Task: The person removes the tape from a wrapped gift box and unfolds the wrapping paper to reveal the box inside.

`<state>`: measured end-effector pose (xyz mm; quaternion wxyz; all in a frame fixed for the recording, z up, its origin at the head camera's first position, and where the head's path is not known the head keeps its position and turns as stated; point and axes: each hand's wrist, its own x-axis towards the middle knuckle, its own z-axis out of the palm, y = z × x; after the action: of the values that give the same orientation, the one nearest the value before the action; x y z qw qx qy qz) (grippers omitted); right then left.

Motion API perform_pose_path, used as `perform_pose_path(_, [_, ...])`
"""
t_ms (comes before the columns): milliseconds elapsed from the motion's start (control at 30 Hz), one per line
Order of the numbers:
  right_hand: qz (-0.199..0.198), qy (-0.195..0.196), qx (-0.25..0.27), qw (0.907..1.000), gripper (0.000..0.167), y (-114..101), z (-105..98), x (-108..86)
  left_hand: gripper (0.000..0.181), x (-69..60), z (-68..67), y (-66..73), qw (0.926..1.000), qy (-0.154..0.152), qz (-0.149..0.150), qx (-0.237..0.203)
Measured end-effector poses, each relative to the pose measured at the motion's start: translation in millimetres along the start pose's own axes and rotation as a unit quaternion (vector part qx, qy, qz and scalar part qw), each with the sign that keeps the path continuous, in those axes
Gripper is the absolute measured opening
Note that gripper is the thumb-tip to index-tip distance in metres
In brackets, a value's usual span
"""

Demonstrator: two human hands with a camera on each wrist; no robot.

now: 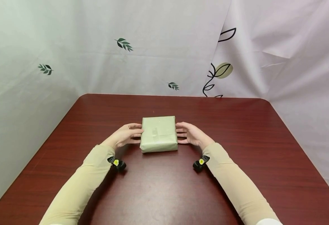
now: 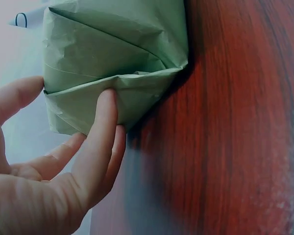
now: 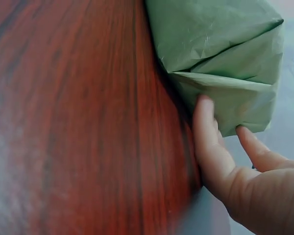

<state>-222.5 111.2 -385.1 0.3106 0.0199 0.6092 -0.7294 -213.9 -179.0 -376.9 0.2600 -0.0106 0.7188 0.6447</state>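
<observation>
A flat box wrapped in pale green paper (image 1: 159,133) lies on the dark red table, with a strip of tape on its top. My left hand (image 1: 127,135) is at its left side, fingertips touching the paper and fingers spread fairly straight. In the left wrist view, the box's folded end (image 2: 103,68) shows a loose flap under my fingertips. At the opposite side, my right hand (image 1: 192,134) has its extended fingertips against the paper. The right wrist view shows the other folded end (image 3: 230,98), with fingertips pressing on its lower flap.
The wooden table (image 1: 159,187) reaches back to a rounded far edge. Pale cloth (image 1: 153,25) with a leaf print hangs behind it and along both sides. A small black wrist camera (image 1: 118,164) sits on the left sleeve, with another camera (image 1: 200,164) on the right.
</observation>
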Motion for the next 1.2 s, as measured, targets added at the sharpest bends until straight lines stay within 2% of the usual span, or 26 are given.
perform_pose_path(300, [-0.003,0.018,-0.014,0.9997,0.033,0,-1,-0.4,0.056,-6.0,-1.1,0.6,0.9997,-0.010,0.010,-0.021])
perform_pose_path(567, [-0.023,0.016,-0.032,0.9991,0.048,1,-9,-3.8,0.047,-13.4,-2.5,8.3,0.9993,-0.004,0.021,-0.030])
perform_pose_path(667, [-0.038,0.007,-0.038,0.9985,0.051,2,-14,-4.7,0.049,-16.7,-2.2,12.1,0.9994,0.004,0.030,-0.014])
perform_pose_path(800, [-0.055,-0.006,-0.036,0.9978,0.050,3,-22,-4.5,0.050,-20.6,1.2,18.5,0.9977,0.021,0.055,0.035])
perform_pose_path(900, [-0.057,0.004,-0.026,0.9980,0.047,-1,-20,-7.8,0.048,-23.9,8.8,25.0,0.9930,0.038,0.083,0.074])
perform_pose_path(967, [-0.058,0.018,-0.024,0.9978,0.046,-6,-14,-13.6,0.045,-26.2,15.9,29.3,0.9874,0.052,0.109,0.103])
perform_pose_path(1067, [-0.068,0.014,-0.024,0.9973,0.041,-7,-15,-15.1,0.041,-28.0,28.0,34.5,0.9754,0.076,0.141,0.151])
perform_pose_path(1200, [-0.078,0.009,-0.031,0.9964,0.036,-10,-14,-17.1,0.041,-27.1,41.4,39.2,0.9565,0.083,0.175,0.218])
